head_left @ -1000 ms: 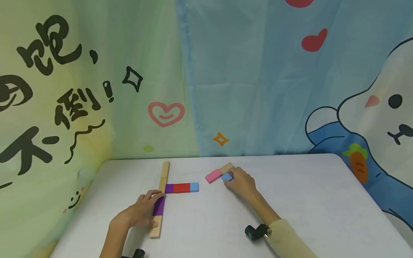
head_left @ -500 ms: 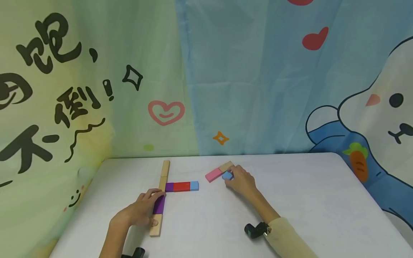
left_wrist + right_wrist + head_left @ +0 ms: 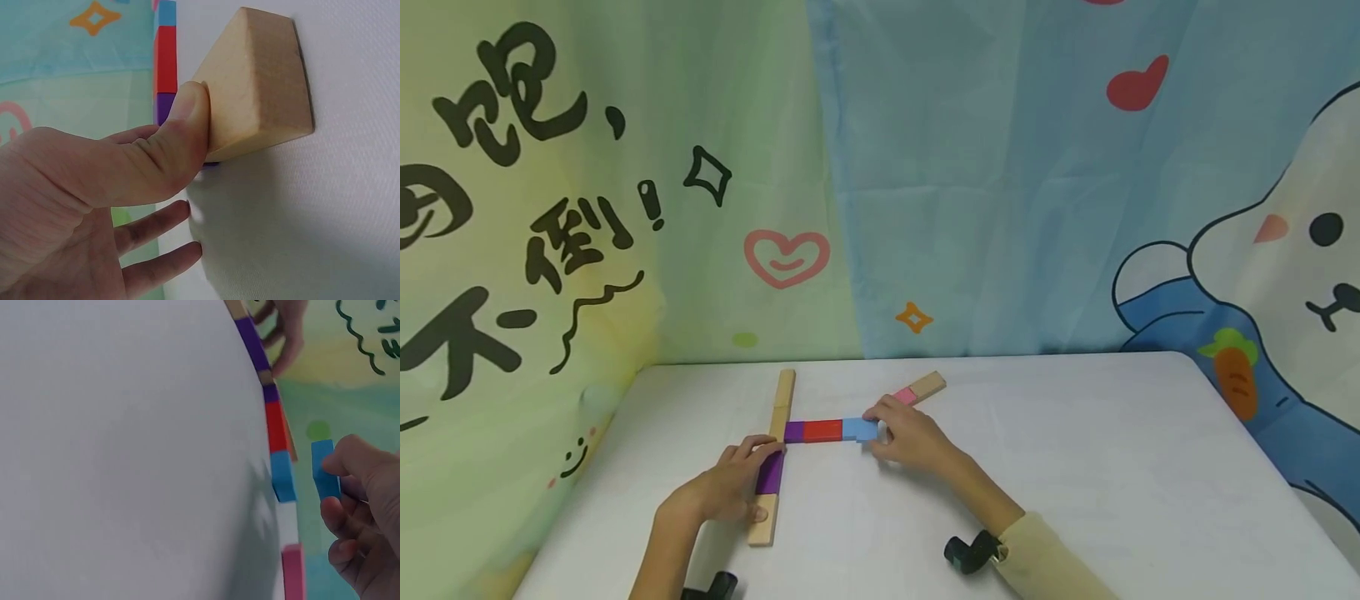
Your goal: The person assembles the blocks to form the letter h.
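Observation:
My right hand (image 3: 917, 437) pinches a light blue wooden block (image 3: 324, 469) between thumb and fingers. In the right wrist view it is held above the table, apart from the row's blue end block (image 3: 282, 472); in the head view the two overlap. That row runs right from a long column, through a small purple block (image 3: 794, 432) and a red block (image 3: 822, 431). My left hand (image 3: 722, 487) rests along the column, its thumb touching the near plain wood block (image 3: 259, 81), its index fingertip near the join above the purple block (image 3: 769, 473). Its other fingers extend loosely.
Plain wood blocks (image 3: 784, 392) form the column's far part. Behind my right hand, a pink block (image 3: 905, 396) and a plain wood block (image 3: 929, 384) lie end to end at a slant. The white table (image 3: 1075, 467) ends at a printed curtain (image 3: 985, 208).
My right hand has carried the blue block left and nearer, from beside the pink and plain wood blocks to the row's right end. The left hand stays put.

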A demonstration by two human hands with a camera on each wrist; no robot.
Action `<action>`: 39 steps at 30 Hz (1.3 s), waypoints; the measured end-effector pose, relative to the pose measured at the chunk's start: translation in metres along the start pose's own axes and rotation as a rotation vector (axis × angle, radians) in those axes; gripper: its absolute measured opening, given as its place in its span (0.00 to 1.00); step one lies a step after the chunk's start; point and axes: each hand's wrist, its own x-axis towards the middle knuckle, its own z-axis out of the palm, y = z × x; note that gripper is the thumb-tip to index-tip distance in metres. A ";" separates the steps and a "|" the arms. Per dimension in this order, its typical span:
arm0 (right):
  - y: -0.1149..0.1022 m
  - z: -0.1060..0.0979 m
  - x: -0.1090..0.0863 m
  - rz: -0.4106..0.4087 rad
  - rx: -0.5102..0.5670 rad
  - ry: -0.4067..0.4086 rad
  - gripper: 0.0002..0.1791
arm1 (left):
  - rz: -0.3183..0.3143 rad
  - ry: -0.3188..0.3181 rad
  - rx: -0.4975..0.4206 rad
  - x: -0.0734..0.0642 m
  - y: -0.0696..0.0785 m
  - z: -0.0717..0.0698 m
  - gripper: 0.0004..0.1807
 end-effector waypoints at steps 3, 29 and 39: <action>-0.007 0.010 0.000 -0.037 -0.050 -0.028 0.18 | 0.001 0.004 -0.011 -0.001 0.001 0.000 0.49; -0.013 0.030 0.008 -0.002 -0.148 -0.007 0.22 | 0.021 0.010 -0.015 -0.001 0.000 -0.003 0.50; -0.013 0.031 0.018 0.058 -0.198 -0.063 0.36 | 0.023 0.005 -0.029 -0.001 -0.001 -0.002 0.50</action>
